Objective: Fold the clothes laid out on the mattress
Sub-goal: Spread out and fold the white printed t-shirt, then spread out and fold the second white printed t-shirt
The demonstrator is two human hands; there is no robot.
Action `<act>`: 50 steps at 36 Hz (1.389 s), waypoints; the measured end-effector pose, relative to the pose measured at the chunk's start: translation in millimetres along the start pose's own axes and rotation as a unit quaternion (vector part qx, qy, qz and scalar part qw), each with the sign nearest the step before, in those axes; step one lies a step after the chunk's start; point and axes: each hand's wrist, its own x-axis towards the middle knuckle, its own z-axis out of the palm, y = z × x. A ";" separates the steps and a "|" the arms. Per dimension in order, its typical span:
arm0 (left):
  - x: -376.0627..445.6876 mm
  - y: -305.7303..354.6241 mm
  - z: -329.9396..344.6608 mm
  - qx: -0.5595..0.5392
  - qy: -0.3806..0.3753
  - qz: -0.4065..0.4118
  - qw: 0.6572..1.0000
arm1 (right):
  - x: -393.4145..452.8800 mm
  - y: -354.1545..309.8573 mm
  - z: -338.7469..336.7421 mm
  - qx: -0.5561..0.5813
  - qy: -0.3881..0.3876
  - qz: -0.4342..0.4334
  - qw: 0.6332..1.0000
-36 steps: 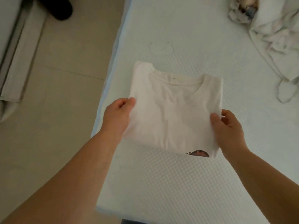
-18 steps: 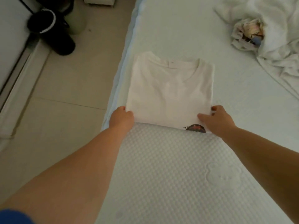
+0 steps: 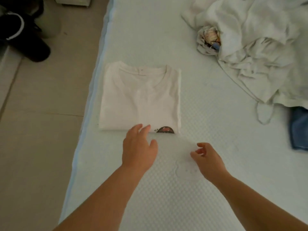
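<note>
Along the left edge of the mattress [image 3: 166, 189], about midway up its visible length, the folded white T-shirt [image 3: 140, 97] lies flat as a neat rectangle, collar toward the far end and a sliver of dark print showing at its near fold; setting it hard by the edge looks like a way to keep finished pieces clear of the work area. The left hand [image 3: 138, 150] hovers at the shirt's near edge with fingers straight and relaxed, their tips at or just over the fold, though whether they touch the cloth is hard to tell. The right hand [image 3: 208, 159] hangs over bare mattress, apart from the shirt, fingers loosely curled and grasping nothing. Toward the far right corner sits the heap of unfolded white clothes [image 3: 250, 47], with a blue garment [image 3: 300, 129] at the right edge, presumably next. Compared with half a second ago, both hands have let go of the shirt's near corners and drawn back toward the person, and the shirt now rests settled on its own.
</note>
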 end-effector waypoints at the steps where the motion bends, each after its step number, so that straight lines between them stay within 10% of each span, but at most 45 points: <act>1: -0.1 15.3 9.9 0.009 -0.019 0.034 0.999 | -4.1 13.1 -10.4 0.001 -0.001 0.006 1.000; 10: 66.5 89.1 89.5 0.167 -0.072 0.102 0.978 | 48.2 47.6 -131.6 -0.032 0.070 -0.005 0.997; 20: 94.7 60.6 151.2 0.264 -0.085 0.079 0.958 | 194.0 -50.7 -171.7 -0.218 0.223 -0.261 0.914; 32: 104.6 46.9 174.4 0.257 -0.081 0.065 0.961 | 296.5 -105.5 -173.3 -0.275 0.192 -0.179 0.925; 42: 103.9 42.2 173.4 0.243 -0.071 0.089 0.963 | 200.5 -45.1 -137.6 -0.179 0.272 -0.277 0.904; 50: 80.9 64.2 107.2 0.152 -0.148 0.119 0.970 | 56.8 10.8 -115.9 -0.191 0.186 -0.244 0.933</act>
